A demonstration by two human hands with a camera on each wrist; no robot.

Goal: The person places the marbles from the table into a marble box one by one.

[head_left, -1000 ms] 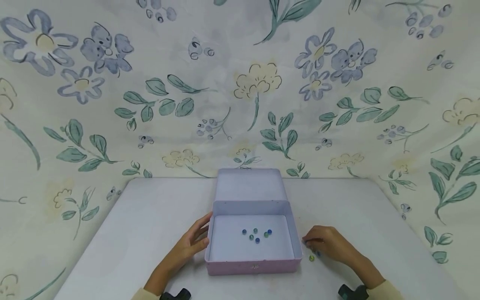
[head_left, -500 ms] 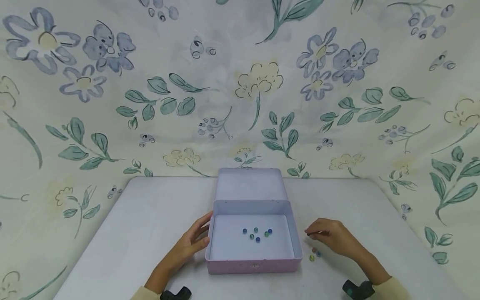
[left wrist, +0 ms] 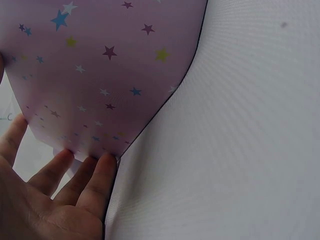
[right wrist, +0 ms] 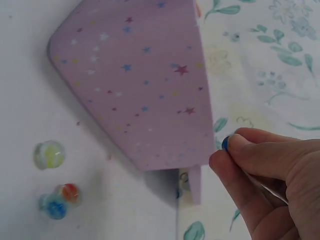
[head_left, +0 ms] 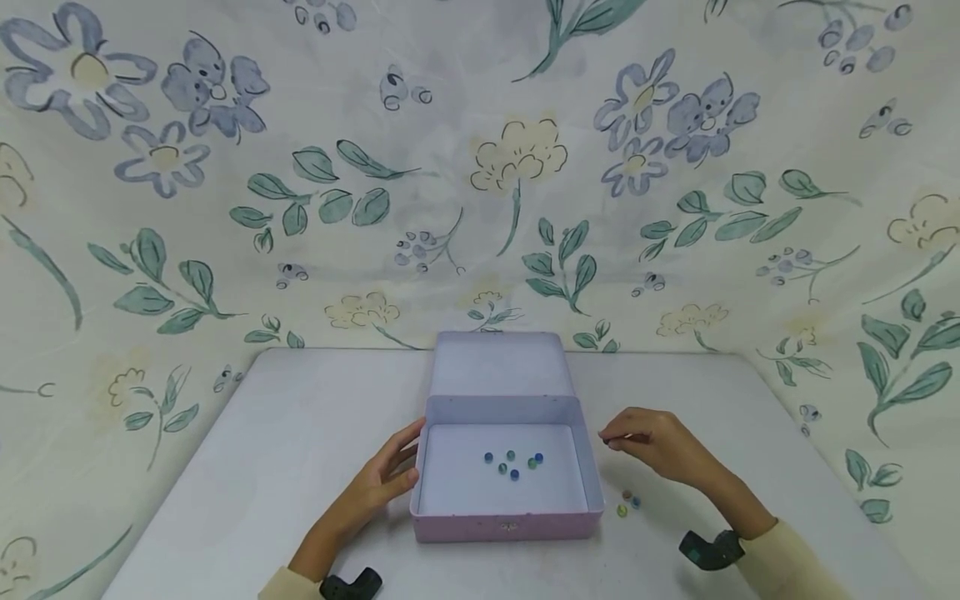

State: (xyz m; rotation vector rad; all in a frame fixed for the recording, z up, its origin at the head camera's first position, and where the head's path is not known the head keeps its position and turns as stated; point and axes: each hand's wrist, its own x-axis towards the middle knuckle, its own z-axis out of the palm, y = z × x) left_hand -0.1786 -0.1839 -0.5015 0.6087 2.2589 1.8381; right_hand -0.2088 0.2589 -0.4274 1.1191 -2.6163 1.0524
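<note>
A pink, star-patterned box (head_left: 507,527) stands on the table with its lid (head_left: 501,365) tipped back. Several blue and green marbles (head_left: 514,475) lie on its pale floor. My left hand (head_left: 377,487) rests its fairly straight fingers (left wrist: 97,185) against the box's left side. At the right of the box, my right hand (head_left: 660,446) is raised near the wall's rim. Between thumb and forefinger it pinches a dark blue marble (right wrist: 225,143), mostly covered by the fingertips. On the table below that hand lie a yellow-green marble (right wrist: 50,154), an orange-red marble (right wrist: 69,193) and a blue marble (right wrist: 54,206).
The white table (head_left: 315,417) extends on both sides of the box. Behind it hangs a floral cloth (head_left: 450,167). A dark wrist camera (head_left: 711,550) sits on the right wrist, and another camera (head_left: 351,583) on the left.
My right hand has lifted from beside the loose marbles with the blue one and moved up along the box's right side. My left hand has stayed at the box.
</note>
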